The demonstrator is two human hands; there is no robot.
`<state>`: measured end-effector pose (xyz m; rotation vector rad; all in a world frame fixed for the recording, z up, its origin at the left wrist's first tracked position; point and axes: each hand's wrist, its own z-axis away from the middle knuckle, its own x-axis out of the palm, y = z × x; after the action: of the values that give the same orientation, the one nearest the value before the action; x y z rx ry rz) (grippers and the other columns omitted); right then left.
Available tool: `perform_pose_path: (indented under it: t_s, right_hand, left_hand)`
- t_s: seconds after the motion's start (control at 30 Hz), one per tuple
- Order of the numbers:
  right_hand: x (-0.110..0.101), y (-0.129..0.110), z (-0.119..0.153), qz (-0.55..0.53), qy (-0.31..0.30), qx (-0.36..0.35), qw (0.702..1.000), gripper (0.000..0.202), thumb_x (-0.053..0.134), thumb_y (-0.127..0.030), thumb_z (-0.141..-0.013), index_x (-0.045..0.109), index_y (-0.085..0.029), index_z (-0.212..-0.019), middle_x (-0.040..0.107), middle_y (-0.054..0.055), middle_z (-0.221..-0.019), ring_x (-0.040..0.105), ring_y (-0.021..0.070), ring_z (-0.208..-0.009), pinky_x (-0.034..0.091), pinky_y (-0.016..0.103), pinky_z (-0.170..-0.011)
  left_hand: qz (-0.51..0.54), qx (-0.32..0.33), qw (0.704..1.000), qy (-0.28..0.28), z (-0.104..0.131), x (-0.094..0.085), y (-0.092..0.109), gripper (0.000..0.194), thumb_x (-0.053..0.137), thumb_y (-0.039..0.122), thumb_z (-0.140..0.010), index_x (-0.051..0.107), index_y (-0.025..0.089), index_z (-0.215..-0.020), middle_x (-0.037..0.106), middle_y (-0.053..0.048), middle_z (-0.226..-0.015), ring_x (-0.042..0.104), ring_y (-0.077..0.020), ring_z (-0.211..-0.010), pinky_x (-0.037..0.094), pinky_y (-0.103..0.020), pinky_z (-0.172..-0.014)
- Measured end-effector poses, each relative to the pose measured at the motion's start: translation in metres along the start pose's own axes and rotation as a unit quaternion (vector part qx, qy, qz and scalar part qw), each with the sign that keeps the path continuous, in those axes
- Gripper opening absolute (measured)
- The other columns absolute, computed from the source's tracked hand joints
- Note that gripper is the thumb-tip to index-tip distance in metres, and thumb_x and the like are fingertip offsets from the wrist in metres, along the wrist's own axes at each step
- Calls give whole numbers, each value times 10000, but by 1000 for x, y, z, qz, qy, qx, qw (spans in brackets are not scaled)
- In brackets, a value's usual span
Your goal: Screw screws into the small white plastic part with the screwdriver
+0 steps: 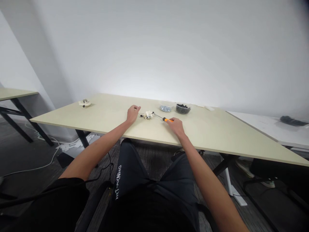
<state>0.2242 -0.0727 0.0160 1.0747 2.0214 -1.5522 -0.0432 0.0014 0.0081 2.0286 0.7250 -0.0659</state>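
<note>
My right hand (pixel 176 126) is wrapped round the orange and black handle of a screwdriver (pixel 165 119). Its thin metal shaft points left, with the tip by a small black piece at the right side of a cream-coloured plastic part (pixel 148 115). That part lies on the table and has black pieces at both sides and a metallic bit on it. Just left of it, apart from it, my left hand (pixel 132 114) has its fingers curled together in a pinch. Whatever those fingers hold, if anything, is too small to make out.
Behind the hands stand a clear tub of silvery screws (pixel 165 108) and a clear bowl of black pieces (pixel 182 109). Another cream part (pixel 84 103) lies far left on the pale table (pixel 210 135). A white table (pixel 258 127) adjoins at right, bearing a dark bundle (pixel 293 121).
</note>
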Motion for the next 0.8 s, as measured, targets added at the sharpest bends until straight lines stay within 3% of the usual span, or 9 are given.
perform_pose_path:
  t_s: [0.13,0.27,0.37,0.43,0.5,0.63,0.8]
  right_hand:
    - [-1,-2,1,-2,1,1,1000,313,557,-350,-818,730,-126,-951,715,116,-969,620,201,-859,385,246,-699]
    - [-1,-1,2,-2,5,1,1000,311,554,-347,-816,731,-128,-947,715,114,-961,620,200,-849,382,249,-695]
    - [0,1,1,-3,9,1,1000,322,559,-353,-812,730,-125,-962,713,117,-977,620,206,-864,388,254,-708]
    - [0,2,0,-5,9,-2,1000,332,567,-365,-810,729,-122,-968,711,121,-991,622,213,-882,395,259,-726]
    - [1,3,-1,-7,11,-4,1000,334,569,-369,-809,728,-121,-969,711,124,-994,625,219,-889,400,265,-739]
    - [2,4,-2,-12,21,-10,1000,316,564,-348,-808,724,-125,-964,713,121,-976,630,225,-876,411,279,-753]
    - [3,6,-4,-24,45,-42,998,314,531,-302,-823,697,-123,-1020,695,125,-1029,623,237,-914,428,310,-805]
  left_hand:
    - [-3,1,1000,-2,0,0,-2,250,519,415,-860,524,214,-710,589,-13,-702,582,-183,-749,412,-304,-751]
    - [-5,-1,1000,-10,-1,1,-5,266,500,438,-870,557,201,-763,635,-39,-816,599,-189,-807,429,-310,-769]
    - [11,10,998,-59,0,3,-4,342,494,465,-876,588,174,-1028,651,-81,-1016,612,-194,-920,451,-310,-816]
    - [19,29,993,-115,2,4,-2,554,536,498,-852,477,161,-1287,621,-113,-1163,600,-200,-1029,451,-313,-881]
    - [7,54,983,-177,5,6,0,735,586,535,-813,365,171,-1412,576,-130,-1279,569,-215,-1129,432,-323,-951]
    - [-35,96,962,-254,9,6,5,580,540,578,-824,555,211,-1272,606,-85,-1282,572,-233,-1141,430,-319,-971]
    - [-54,86,969,-224,7,6,1,515,569,533,-812,583,195,-1201,636,-84,-1221,606,-221,-1061,469,-311,-900]
